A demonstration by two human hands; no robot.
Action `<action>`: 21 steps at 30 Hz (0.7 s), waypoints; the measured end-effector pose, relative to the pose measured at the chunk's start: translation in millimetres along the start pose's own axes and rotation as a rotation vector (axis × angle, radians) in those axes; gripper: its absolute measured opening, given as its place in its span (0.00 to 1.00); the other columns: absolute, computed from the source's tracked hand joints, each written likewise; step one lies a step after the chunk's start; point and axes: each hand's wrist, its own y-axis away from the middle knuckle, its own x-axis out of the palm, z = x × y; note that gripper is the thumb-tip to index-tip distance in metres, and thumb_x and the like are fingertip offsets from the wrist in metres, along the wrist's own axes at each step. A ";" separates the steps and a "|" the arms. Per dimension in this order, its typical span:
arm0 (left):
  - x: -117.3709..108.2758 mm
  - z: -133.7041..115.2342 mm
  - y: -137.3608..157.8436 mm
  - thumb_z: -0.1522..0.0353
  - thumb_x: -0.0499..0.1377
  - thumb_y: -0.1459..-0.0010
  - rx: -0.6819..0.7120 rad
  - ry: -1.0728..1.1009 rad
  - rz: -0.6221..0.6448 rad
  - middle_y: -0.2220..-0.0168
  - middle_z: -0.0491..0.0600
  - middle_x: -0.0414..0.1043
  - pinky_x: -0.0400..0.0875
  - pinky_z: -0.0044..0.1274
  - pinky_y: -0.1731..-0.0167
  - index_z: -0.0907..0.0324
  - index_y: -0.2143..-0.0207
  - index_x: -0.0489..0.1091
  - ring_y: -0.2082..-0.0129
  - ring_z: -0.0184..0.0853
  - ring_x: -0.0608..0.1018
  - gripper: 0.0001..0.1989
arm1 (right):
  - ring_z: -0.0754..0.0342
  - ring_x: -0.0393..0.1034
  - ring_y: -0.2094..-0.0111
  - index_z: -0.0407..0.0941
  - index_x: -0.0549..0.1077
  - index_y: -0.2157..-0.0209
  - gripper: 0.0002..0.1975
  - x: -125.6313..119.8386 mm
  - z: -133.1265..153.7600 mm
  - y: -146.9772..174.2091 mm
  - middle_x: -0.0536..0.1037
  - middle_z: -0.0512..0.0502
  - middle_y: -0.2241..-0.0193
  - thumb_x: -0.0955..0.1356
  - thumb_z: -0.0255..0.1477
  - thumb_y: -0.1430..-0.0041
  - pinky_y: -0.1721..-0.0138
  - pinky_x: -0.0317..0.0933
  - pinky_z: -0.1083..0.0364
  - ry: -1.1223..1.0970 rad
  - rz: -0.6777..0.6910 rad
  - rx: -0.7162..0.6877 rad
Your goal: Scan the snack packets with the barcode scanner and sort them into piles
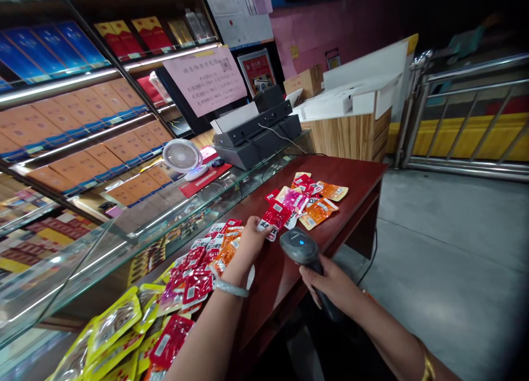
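Note:
My left hand (255, 235) pinches the near edge of a red snack packet (278, 213) above the dark red table. A barcode scanner (301, 248) with a small blue light is gripped by its handle in my right hand (330, 282). Its head points away from me, close to the red packet but apart from it. Beyond lies a small pile with orange packets (318, 211) and a pink packet (292, 199). Along my left forearm spreads a larger heap of red packets (198, 287). Nearer still are yellow packets (113, 317) with see-through windows.
The dark red table (268, 284) adjoins a glass display counter (165, 227). On the counter stand a small white fan (182, 156) and a dark till machine (258, 133). Shelves of boxes (78, 116) rise at left. A metal railing (467, 122) stands at right.

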 end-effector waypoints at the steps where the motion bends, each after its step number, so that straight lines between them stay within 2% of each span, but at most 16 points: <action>1: -4.3 7.1 3.6 0.62 0.67 0.50 0.014 0.035 -0.016 0.71 0.43 0.72 0.65 0.24 0.69 0.56 0.65 0.64 0.71 0.33 0.74 0.16 | 0.62 0.60 0.88 0.47 0.64 0.64 0.25 1.3 0.6 1.7 0.66 0.62 0.85 0.69 0.54 0.42 0.85 0.57 0.62 0.014 0.002 -0.004; 6: -25.7 33.2 28.8 0.60 0.67 0.53 0.016 0.116 0.034 0.74 0.40 0.69 0.65 0.24 0.70 0.55 0.66 0.61 0.74 0.32 0.73 0.18 | 0.61 0.60 0.87 0.47 0.64 0.64 0.23 11.4 5.6 8.3 0.66 0.62 0.86 0.69 0.52 0.40 0.83 0.57 0.61 0.039 -0.007 -0.038; 10: -41.6 37.2 52.0 0.59 0.67 0.55 0.008 0.029 -0.006 0.73 0.42 0.71 0.65 0.25 0.70 0.55 0.68 0.62 0.73 0.33 0.73 0.18 | 0.61 0.60 0.87 0.47 0.64 0.64 0.24 22.5 5.8 9.5 0.66 0.62 0.86 0.69 0.53 0.41 0.83 0.57 0.61 0.026 0.023 -0.039; 13: -58.8 40.9 66.3 0.57 0.66 0.54 -0.026 -0.052 0.003 0.71 0.44 0.74 0.67 0.27 0.68 0.56 0.64 0.65 0.70 0.37 0.76 0.19 | 0.61 0.59 0.88 0.47 0.64 0.63 0.24 30.6 3.0 10.4 0.64 0.63 0.86 0.69 0.53 0.42 0.84 0.56 0.61 0.013 0.074 -0.022; 17: -101.5 54.8 79.3 0.53 0.62 0.47 -0.152 -0.300 -0.019 0.67 0.48 0.77 0.69 0.30 0.65 0.56 0.55 0.67 0.67 0.42 0.79 0.22 | 0.62 0.58 0.88 0.46 0.64 0.63 0.25 35.3 -0.2 11.9 0.64 0.63 0.85 0.70 0.53 0.43 0.85 0.56 0.61 0.022 0.136 -0.017; 21: -142.8 59.0 78.5 0.52 0.59 0.42 -0.200 -0.731 -0.261 0.50 0.57 0.76 0.68 0.39 0.50 0.55 0.51 0.70 0.48 0.53 0.76 0.22 | 0.61 0.58 0.88 0.46 0.65 0.61 0.24 30.8 -2.5 9.8 0.63 0.63 0.85 0.69 0.52 0.42 0.85 0.55 0.61 0.032 0.134 -0.026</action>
